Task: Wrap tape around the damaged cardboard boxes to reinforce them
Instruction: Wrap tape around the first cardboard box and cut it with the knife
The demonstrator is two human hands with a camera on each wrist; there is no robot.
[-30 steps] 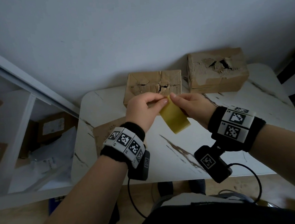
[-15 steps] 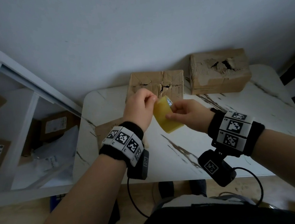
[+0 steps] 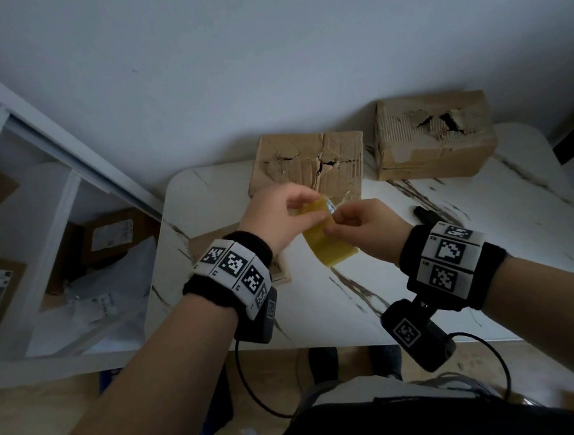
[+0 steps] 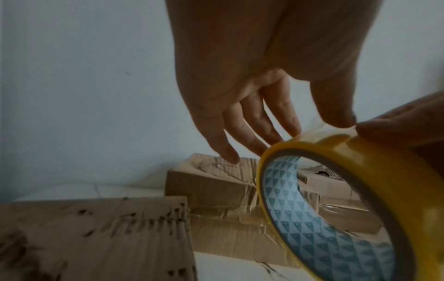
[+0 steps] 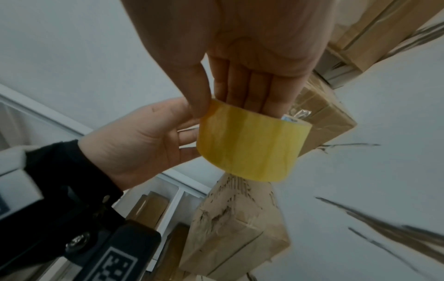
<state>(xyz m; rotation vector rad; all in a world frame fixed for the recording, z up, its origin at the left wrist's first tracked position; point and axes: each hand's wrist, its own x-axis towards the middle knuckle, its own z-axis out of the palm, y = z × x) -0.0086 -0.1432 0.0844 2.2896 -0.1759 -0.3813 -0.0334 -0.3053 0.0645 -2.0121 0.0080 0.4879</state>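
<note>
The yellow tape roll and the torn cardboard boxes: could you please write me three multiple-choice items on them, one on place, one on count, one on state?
1. Where is the yellow roll of packing tape?
A. Lying on the white marble-patterned table
B. Held in the air between both hands
C. On the shelf

2. How many torn brown cardboard boxes stand at the table's far edge by the wall?
A. One
B. Two
C. Four

3. What is the left hand doing?
A. Resting flat on the table
B. Gripping a box
C. Pinching at the roll's top edge

Key: 1 B, the right hand grips the roll above the table. 2 B, the left box and the right box stand side by side. 3 C, its fingers and thumb meet on the roll's rim.
</note>
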